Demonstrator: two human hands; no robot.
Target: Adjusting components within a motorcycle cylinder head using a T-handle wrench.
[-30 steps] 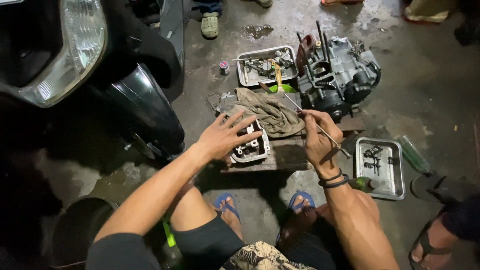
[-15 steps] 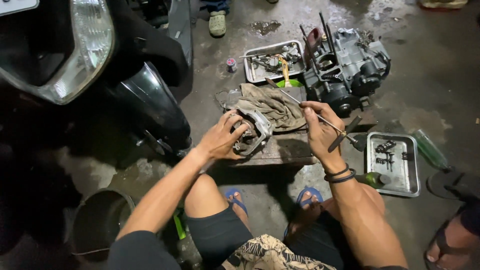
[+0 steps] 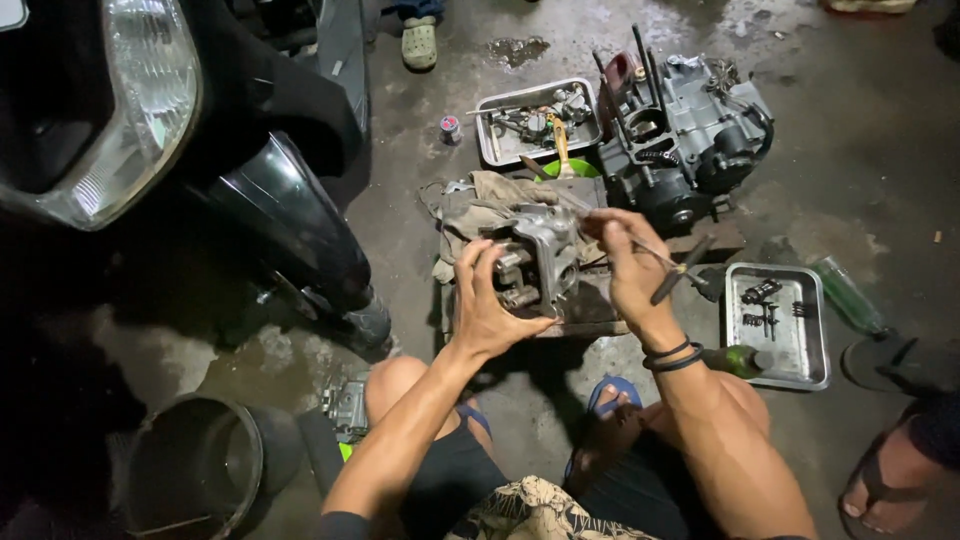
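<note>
Left hand (image 3: 492,310) clasps the grey cast-metal cylinder head (image 3: 538,262) firmly; right hand (image 3: 632,268), pinching a thin metal pick (image 3: 655,255), works best braced steady.

Both arms are bare to the shoulder; the right hand (image 3: 632,268) has two dark bands (image 3: 672,356) round its wrist. Dark shorts (image 3: 455,480), a patterned cloth (image 3: 535,510) at the waist, blue sandals (image 3: 612,392) on the feet

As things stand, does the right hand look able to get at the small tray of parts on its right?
Probably yes, once freed: the right hand holds a thin tool, and the tray lies open just beside that forearm with nothing between them.
</note>
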